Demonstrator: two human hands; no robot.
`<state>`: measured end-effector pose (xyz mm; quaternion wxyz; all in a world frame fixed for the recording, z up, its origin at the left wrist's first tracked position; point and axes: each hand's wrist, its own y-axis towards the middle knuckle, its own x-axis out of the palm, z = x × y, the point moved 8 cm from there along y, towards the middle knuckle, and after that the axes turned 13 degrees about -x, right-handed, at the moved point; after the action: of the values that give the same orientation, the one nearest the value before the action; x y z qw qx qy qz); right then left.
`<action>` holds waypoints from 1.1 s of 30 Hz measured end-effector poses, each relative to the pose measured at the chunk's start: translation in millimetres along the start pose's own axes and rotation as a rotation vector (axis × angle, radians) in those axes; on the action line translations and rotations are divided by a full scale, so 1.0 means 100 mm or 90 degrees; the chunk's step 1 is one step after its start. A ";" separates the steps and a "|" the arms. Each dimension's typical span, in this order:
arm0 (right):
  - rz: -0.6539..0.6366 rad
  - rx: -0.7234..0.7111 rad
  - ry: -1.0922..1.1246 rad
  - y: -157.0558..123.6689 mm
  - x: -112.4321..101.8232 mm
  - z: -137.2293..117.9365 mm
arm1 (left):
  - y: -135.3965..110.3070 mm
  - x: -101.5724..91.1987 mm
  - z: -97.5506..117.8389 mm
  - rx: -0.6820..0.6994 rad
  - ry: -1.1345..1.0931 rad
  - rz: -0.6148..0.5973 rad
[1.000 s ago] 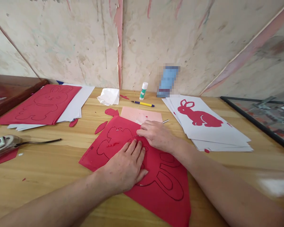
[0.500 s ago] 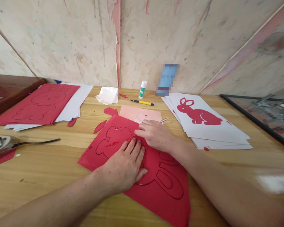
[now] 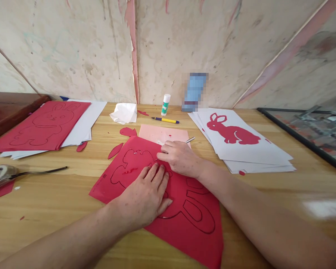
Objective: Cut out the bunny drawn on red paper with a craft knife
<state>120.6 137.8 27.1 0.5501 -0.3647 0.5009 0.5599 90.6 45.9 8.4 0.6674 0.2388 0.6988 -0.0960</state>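
A red paper sheet (image 3: 190, 228) with a drawn rabbit outline lies on the wooden table (image 3: 58, 201) in front of me. My left hand (image 3: 145, 198) lies flat on it, fingers stretched out, pressing it down. My right hand (image 3: 179, 157) is closed round a thin craft knife (image 3: 189, 140), whose silver end sticks out behind the knuckles; its tip touches the outline near the rabbit's head. A pink sheet (image 3: 162, 133) lies under the red sheet's far edge.
A stack of white sheets (image 3: 257, 157) topped by a red rabbit cut-out (image 3: 232, 134) lies right. Another red rabbit sheet (image 3: 44, 123) lies left on white paper. Glue stick (image 3: 165, 104), pen (image 3: 165, 120), crumpled tissue (image 3: 124, 113), red scraps (image 3: 114, 150), a framed glass pane (image 3: 310, 130) and a plug with cord (image 3: 0, 173) are around.
The hands keep their hold on sheet and knife; my right hand has crept slightly along the outline. The view has drifted a little, shifting everything left and up.
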 end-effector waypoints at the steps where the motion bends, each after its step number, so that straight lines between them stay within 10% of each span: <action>1: 0.002 -0.001 0.001 0.00 0.00 0.00 | 0.00 0.00 0.00 0.001 0.000 0.001; 33: -0.029 0.025 0.016 -0.06 0.00 0.08 | 0.00 0.02 -0.01 0.009 0.005 0.001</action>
<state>127.6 144.7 28.1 0.5638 -0.3720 0.5100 0.5326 89.7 46.5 6.7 0.6630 0.2445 0.7005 -0.0992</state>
